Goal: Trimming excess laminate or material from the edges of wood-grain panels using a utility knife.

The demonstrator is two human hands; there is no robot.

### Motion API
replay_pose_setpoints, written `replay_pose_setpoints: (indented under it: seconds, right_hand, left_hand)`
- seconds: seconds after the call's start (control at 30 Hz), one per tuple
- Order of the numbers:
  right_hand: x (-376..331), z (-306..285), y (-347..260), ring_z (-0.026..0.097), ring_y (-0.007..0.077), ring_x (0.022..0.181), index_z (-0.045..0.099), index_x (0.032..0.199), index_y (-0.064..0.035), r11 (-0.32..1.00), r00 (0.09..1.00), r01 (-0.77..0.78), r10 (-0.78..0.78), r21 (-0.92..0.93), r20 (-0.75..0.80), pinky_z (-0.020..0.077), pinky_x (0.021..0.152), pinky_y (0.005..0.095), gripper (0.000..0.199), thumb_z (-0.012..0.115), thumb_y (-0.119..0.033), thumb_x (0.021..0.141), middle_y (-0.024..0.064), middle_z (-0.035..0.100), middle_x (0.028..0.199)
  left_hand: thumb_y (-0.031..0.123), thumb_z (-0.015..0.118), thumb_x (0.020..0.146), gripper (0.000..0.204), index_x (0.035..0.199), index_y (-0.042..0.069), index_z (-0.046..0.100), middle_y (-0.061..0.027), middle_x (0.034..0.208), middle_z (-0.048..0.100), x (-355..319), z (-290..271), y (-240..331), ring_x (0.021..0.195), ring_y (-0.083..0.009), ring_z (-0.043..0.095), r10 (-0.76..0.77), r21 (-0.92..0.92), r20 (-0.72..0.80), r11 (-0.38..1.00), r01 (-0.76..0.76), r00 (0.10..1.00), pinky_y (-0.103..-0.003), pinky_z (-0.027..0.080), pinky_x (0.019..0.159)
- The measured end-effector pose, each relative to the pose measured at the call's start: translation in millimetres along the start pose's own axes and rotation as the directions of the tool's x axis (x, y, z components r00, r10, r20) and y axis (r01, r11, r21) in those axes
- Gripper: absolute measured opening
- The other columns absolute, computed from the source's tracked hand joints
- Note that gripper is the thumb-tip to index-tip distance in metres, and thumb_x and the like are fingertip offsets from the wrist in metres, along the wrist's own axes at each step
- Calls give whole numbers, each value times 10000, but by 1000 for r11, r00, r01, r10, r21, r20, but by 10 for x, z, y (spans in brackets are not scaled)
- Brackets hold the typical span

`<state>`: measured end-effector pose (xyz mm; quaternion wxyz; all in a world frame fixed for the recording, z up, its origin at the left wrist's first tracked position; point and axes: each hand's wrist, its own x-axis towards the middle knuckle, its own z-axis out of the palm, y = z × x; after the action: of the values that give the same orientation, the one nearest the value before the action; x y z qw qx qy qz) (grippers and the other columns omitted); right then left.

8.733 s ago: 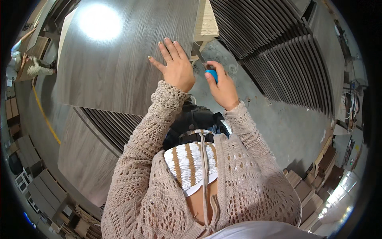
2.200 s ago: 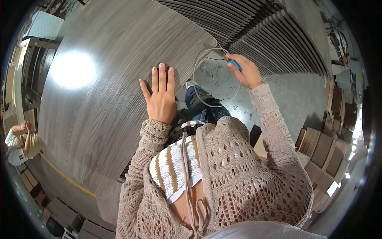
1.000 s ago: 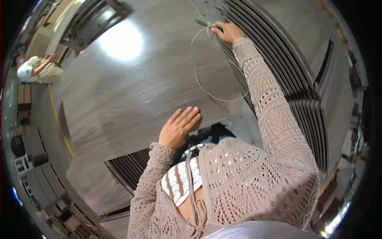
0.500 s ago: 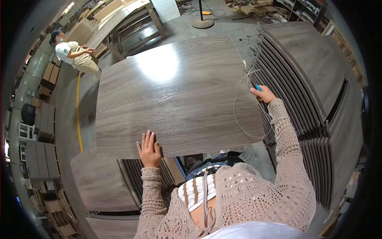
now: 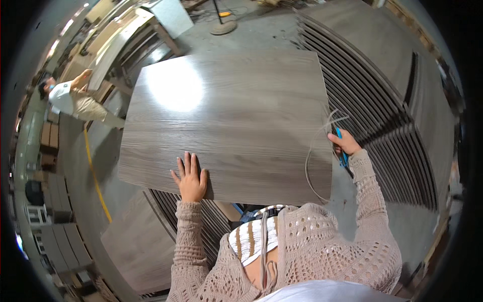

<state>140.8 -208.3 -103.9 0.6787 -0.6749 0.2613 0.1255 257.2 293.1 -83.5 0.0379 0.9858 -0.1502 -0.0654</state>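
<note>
A grey concrete floor point(image 5: 261, 22) spreads through the workshop, with a round stand base point(image 5: 224, 26) at twelve o'clock. Stacks of grey panels point(image 5: 382, 105) fan out at two o'clock. At ten o'clock another person point(image 5: 70, 98) stands near shelving point(image 5: 108, 35), and a yellow line point(image 5: 95, 176) runs along the floor at nine.

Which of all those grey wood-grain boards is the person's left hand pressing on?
The left hand lies flat on the large grey wood-grain board lying face-up on top, with a bright light glare; the others stand stacked on edge at the right.
</note>
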Motion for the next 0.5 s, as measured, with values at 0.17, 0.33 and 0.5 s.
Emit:
replay_pose_setpoints:
  seconds: [0.17, 0.33, 0.5]
  right_hand:
    - [-1, 62, 44, 490, 186, 527, 502, 801, -52, 902, 954, 166, -248, -399, -165, 420, 524, 326, 379, 646, -400, 841, 63, 504, 623]
    - [-145, 333, -184, 600, 332, 869, 518, 1086, -39, 767, 867, 214, -435, -606, -244, 464, 760, 400, 403, 580, -378, 876, 186, 616, 918]
    - [-51, 140, -167, 598, 330, 928, 511, 1159, -111, 603, 799, 227, -564, -765, -207, 481, 792, 399, 347, 555, -334, 895, 133, 599, 1102]
  left_hand:
    - [397, 395, 929, 644, 1440, 51, 214, -259, 1498, 87, 631, -42, 659, 1374, -473, 14, 142, -48, 59, 989, -139, 988, -655, 18, 1041]
    - [411, 392, 927, 655, 1431, 29, 218, -281, 1489, 87, 1162, -82, 1377, 1368, -488, 6, 332, -81, 93, 942, -325, 939, -674, 19, 1028]
    - [464, 385, 918, 655, 1428, 75, 247, -246, 1493, 133, 1628, 17, 2207, 1370, -474, 55, 171, -71, -10, 983, -171, 985, -677, 42, 1030]
